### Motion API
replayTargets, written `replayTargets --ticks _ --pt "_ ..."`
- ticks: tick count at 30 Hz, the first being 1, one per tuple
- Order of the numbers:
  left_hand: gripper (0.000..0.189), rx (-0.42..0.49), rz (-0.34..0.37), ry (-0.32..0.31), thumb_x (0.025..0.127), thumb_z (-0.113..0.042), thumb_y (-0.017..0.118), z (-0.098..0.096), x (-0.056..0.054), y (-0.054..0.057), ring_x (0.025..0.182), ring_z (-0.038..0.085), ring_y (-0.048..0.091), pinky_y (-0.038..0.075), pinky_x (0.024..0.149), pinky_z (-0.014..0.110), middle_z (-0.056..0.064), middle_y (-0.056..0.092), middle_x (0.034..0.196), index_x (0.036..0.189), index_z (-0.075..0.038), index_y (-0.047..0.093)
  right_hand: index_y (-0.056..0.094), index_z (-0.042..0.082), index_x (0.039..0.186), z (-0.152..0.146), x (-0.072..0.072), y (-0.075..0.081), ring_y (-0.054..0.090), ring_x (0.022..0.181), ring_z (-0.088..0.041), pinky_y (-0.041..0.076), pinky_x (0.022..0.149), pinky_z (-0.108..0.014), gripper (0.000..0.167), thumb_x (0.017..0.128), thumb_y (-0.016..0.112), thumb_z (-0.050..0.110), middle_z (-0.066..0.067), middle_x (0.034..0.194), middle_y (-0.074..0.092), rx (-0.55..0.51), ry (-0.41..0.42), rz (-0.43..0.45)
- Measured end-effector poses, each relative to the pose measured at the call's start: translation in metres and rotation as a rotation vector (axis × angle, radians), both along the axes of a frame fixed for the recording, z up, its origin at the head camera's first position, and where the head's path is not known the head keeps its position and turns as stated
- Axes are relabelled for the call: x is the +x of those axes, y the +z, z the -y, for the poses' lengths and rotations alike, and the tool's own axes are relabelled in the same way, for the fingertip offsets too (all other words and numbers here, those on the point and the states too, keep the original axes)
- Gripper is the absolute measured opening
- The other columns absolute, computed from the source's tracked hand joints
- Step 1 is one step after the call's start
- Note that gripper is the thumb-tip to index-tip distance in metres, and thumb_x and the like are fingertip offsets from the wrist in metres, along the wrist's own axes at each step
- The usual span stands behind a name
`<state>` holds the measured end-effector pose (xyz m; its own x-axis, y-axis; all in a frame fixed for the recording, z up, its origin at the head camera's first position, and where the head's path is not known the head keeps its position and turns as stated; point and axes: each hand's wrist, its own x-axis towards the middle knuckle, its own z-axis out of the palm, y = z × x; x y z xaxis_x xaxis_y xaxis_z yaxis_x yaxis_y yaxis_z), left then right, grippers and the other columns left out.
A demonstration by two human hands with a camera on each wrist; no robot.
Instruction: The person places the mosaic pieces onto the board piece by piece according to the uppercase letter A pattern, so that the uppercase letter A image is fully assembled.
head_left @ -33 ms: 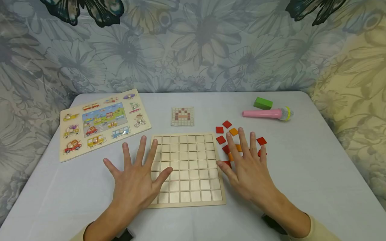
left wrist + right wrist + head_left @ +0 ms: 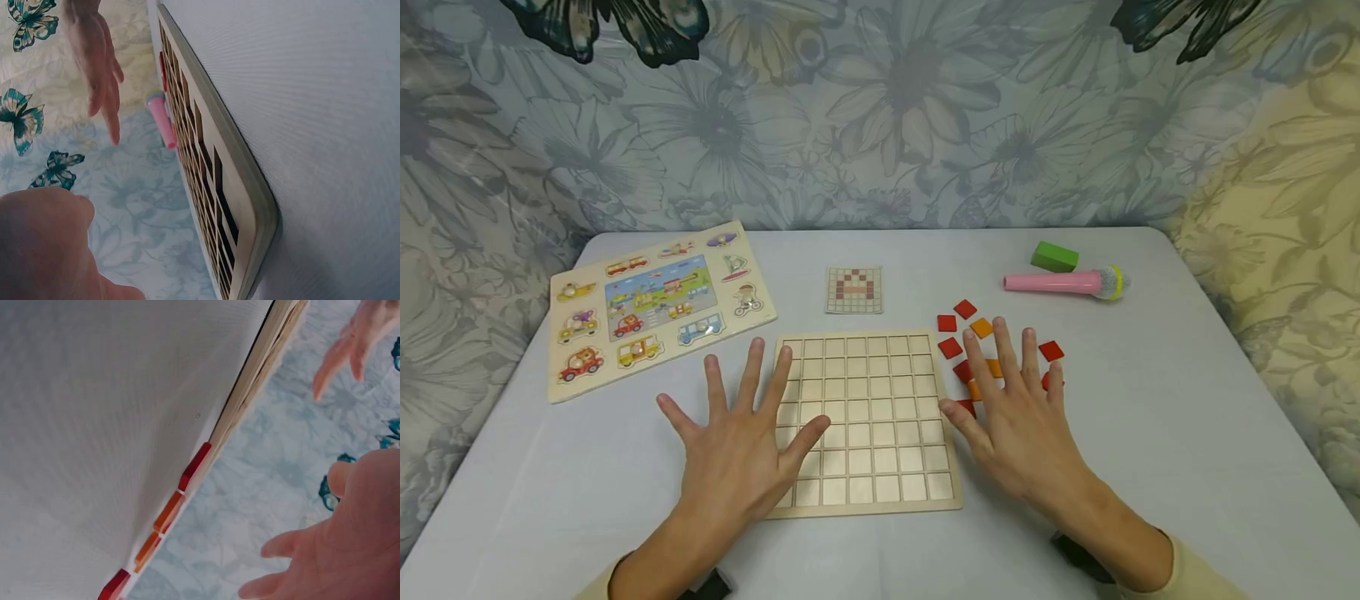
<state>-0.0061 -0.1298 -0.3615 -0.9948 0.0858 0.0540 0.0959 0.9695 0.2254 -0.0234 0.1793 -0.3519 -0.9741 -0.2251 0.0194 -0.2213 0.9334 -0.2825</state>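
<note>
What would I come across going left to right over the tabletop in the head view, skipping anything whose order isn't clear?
Picture puzzle board → left hand → gridded board → loose red and orange tiles → pink microphone.

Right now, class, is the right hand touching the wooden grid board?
Apart: in the left wrist view, patterned backdrop shows between the right hand and the wooden grid board.

Right grip (image 2: 344, 534) clear of red tiles (image 2: 194, 466), orange tiles (image 2: 167, 514), wooden board (image 2: 257, 372); left grip (image 2: 361, 339) farther off.
</note>
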Motion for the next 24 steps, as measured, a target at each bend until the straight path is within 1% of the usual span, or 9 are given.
replayTargets --ticks 4,7,10,13,16,19,21,24 --pt "0.089 0.000 -0.005 -0.006 0.096 -0.080 0.040 0.000 0.001 0.001 0.155 0.059 0.004 -0.012 0.101 0.092 0.007 0.015 0.176 0.168 -0.030 0.022 0.007 0.025 0.170 -0.001 0.000 0.001 -0.013 0.160 -0.047 0.004 0.117 -0.081 0.086 0.103 0.048 0.062 -0.010 0.177 -0.008 -0.004 -0.005 -0.012" --pt "0.090 -0.014 -0.001 -0.009 0.096 -0.081 0.040 0.000 0.001 0.002 0.156 0.059 0.006 -0.010 0.102 0.092 0.007 0.015 0.176 0.168 -0.030 0.020 0.006 0.025 0.170 -0.003 -0.003 0.002 -0.014 0.160 -0.045 0.003 0.117 -0.081 0.086 0.104 0.046 0.063 -0.008 0.177 -0.010 -0.013 -0.007 -0.016" --pt "0.091 -0.036 0.018 -0.011 0.096 -0.081 0.040 0.003 0.001 0.004 0.156 0.057 0.010 -0.005 0.104 0.092 0.009 0.015 0.176 0.168 -0.030 0.019 0.008 0.022 0.169 -0.005 -0.009 0.006 -0.013 0.160 -0.045 0.002 0.117 -0.081 0.086 0.104 0.046 0.063 -0.008 0.177 -0.010 -0.015 -0.005 -0.018" --pt "0.092 -0.048 0.053 -0.021 0.096 -0.079 0.041 0.008 -0.001 0.004 0.157 0.054 0.012 -0.001 0.106 0.091 0.009 0.014 0.176 0.169 -0.029 0.017 0.015 0.015 0.169 -0.009 -0.021 0.011 -0.007 0.160 -0.048 0.006 0.118 -0.079 0.086 0.104 0.051 0.058 -0.013 0.177 -0.004 -0.005 0.011 -0.019" --pt "0.092 -0.036 0.091 -0.044 0.097 -0.078 0.043 0.016 -0.004 0.004 0.157 0.053 0.013 0.001 0.108 0.090 0.007 0.013 0.176 0.169 -0.027 0.016 0.028 0.005 0.164 -0.016 -0.038 0.014 0.007 0.159 -0.052 0.016 0.119 -0.076 0.080 0.103 0.062 0.043 -0.023 0.174 0.010 -0.003 0.045 -0.041" --pt "0.093 -0.007 0.135 -0.081 0.097 -0.076 0.046 0.025 -0.006 0.004 0.158 0.052 0.013 0.004 0.109 0.089 0.005 0.013 0.176 0.169 -0.027 0.014 0.042 -0.004 0.156 -0.024 -0.057 0.017 0.030 0.151 -0.053 0.032 0.116 -0.071 0.071 0.098 0.072 0.024 -0.029 0.166 0.029 -0.038 0.073 -0.028" --pt "0.094 0.019 0.167 -0.114 0.097 -0.075 0.049 0.030 -0.007 0.003 0.158 0.051 0.014 0.006 0.110 0.087 0.004 0.013 0.176 0.169 -0.027 0.014 0.050 -0.006 0.150 -0.028 -0.070 0.018 0.044 0.140 -0.051 0.042 0.111 -0.066 0.063 0.096 0.074 0.016 -0.030 0.155 0.044 -0.071 0.083 -0.006" --pt "0.098 0.047 0.203 -0.167 0.094 -0.076 0.052 0.039 -0.008 0.002 0.158 0.050 0.017 0.008 0.112 0.085 0.003 0.014 0.176 0.169 -0.026 0.014 0.057 -0.004 0.143 -0.033 -0.087 0.019 0.058 0.125 -0.046 0.052 0.103 -0.060 0.054 0.095 0.074 0.012 -0.027 0.139 0.058 -0.124 0.080 0.058"
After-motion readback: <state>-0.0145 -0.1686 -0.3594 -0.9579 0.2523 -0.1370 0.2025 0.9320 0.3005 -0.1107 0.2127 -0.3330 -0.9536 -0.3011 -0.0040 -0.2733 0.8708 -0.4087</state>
